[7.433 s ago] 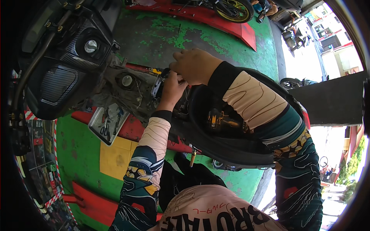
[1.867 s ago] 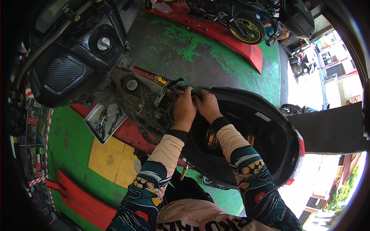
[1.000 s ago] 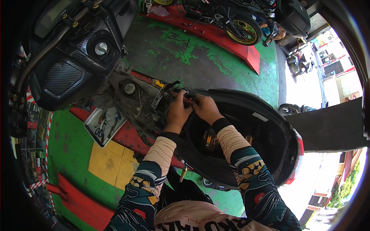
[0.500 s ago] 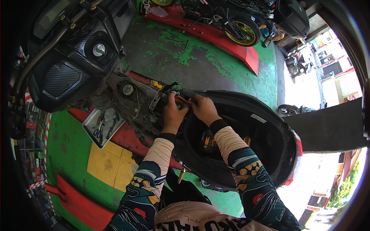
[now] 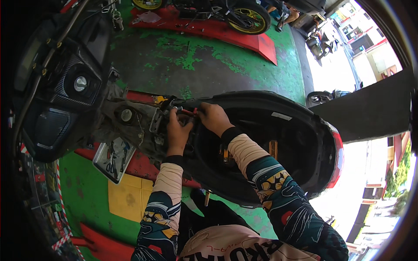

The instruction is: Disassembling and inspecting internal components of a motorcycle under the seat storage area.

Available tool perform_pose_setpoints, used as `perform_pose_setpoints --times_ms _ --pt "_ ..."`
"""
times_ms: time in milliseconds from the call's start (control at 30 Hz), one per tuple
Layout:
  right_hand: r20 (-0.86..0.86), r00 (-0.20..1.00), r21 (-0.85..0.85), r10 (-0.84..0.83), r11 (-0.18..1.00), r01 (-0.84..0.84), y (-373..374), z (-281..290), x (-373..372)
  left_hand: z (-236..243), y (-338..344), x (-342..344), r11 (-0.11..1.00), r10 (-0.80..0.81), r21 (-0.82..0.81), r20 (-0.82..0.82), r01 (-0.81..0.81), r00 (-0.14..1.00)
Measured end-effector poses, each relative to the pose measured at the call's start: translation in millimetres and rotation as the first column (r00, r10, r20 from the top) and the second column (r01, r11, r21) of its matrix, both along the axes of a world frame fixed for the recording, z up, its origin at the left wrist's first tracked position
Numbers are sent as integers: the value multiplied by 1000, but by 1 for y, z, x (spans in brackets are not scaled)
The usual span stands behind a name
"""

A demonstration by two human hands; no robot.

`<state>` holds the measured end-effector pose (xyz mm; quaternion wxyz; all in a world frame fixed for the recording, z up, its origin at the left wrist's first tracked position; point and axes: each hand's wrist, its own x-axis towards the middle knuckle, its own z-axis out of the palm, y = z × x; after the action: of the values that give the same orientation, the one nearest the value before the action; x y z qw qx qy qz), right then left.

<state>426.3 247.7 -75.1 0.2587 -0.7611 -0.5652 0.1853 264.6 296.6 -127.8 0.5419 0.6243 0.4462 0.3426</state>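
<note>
A scooter lies across the view with its seat off and its black storage tub (image 5: 300, 152) exposed. At the front edge of that tub my right hand (image 5: 215, 118) pinches the end of a short red piece (image 5: 188, 112), perhaps a cable or a handle. Just left of it, my left hand (image 5: 177, 134) curls its forefinger and thumb around the other end, beside a small silver metal part (image 5: 179, 108). What the left fingers grip is partly hidden. The bare frame, with a round cap (image 5: 126, 115), runs left toward the handlebar (image 5: 56, 43).
Below the frame, a metal tray (image 5: 114, 161) holds several hand tools. Yellow cardboard (image 5: 126, 198) lies on the green floor. Orange-yellow items (image 5: 273, 149) sit in the tub. Another motorcycle (image 5: 209, 13) stands on a red platform (image 5: 257, 48), with a person's legs (image 5: 287, 15) near it.
The whole view has shifted, so the scooter and hands appear farther left. Both hands stay at the same spot on the scooter, with the red piece still between them.
</note>
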Motion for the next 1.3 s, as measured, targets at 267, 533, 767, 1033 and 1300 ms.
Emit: perform_pose_setpoints --times_ms 267,533,767,1033,1300 --pt "-66 996 25 -53 998 54 5 -4 -12 5 8 -13 999 -41 1 -49 41 998" --pt "-68 997 35 -45 998 48 8 -10 -17 -5 17 -17 998 -54 -28 20 54 998" --pt "-130 991 91 33 996 -21 -3 -10 -14 -9 13 -13 992 -66 105 -44 70 997" --pt "-137 988 133 64 990 -46 -19 19 2 -14 3 3 957 -18 285 -140 58 990" --pt "-107 986 305 127 948 -89 2 110 -5 -15 -6 10 905 44 424 -158 28 986"
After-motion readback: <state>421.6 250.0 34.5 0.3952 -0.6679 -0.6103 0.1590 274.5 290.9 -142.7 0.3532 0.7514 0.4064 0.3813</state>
